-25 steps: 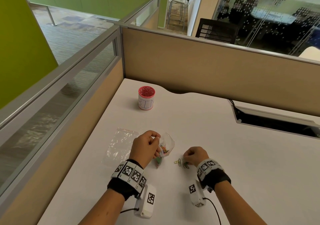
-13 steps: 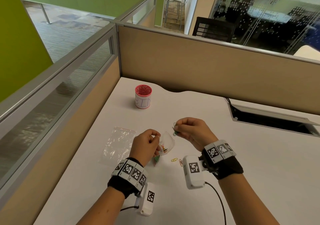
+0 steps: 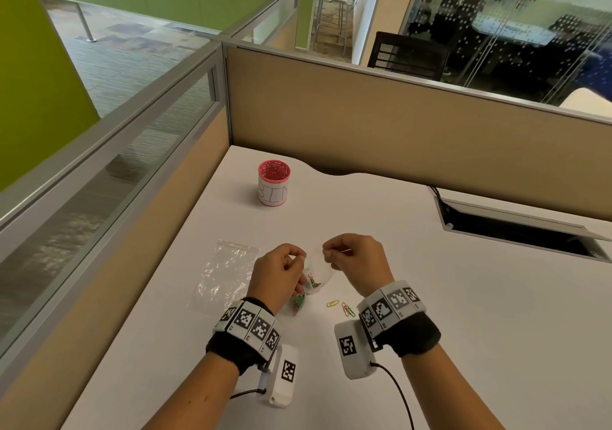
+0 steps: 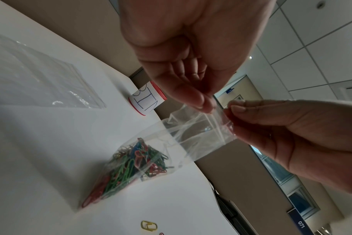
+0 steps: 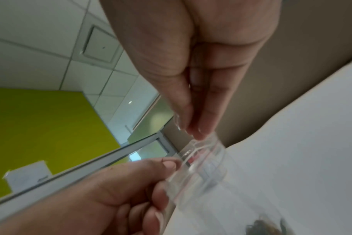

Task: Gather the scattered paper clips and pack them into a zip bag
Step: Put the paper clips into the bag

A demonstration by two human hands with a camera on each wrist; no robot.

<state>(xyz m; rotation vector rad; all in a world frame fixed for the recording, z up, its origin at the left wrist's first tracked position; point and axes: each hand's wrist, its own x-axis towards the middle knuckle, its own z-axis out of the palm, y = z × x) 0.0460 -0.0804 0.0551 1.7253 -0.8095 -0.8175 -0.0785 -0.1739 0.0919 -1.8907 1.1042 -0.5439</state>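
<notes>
A small clear zip bag (image 3: pixel 318 272) with several coloured paper clips (image 4: pixel 139 163) in its bottom hangs between my hands, its lower corner on the white desk (image 3: pixel 463 313). My left hand (image 3: pixel 296 259) pinches one side of the bag's mouth (image 4: pixel 207 116) between thumb and finger. My right hand (image 3: pixel 328 252) pinches the opposite rim (image 5: pixel 199 147); no clip shows in its fingers. A yellow clip (image 3: pixel 332 303) and an orange-and-green pair (image 3: pixel 347 310) lie loose on the desk just in front of the bag.
A second, empty zip bag (image 3: pixel 228 274) lies flat to the left of my left hand. A red cup labelled BIN (image 3: pixel 274 184) stands further back. Partition walls (image 3: pixel 397 124) bound the desk at back and left; a cable tray slot (image 3: pixel 516 230) opens at right.
My right hand rose from the loose clips on the desk, carried a green clip up to the bag's mouth, and now pinches the rim. My left hand kept holding the bag.
</notes>
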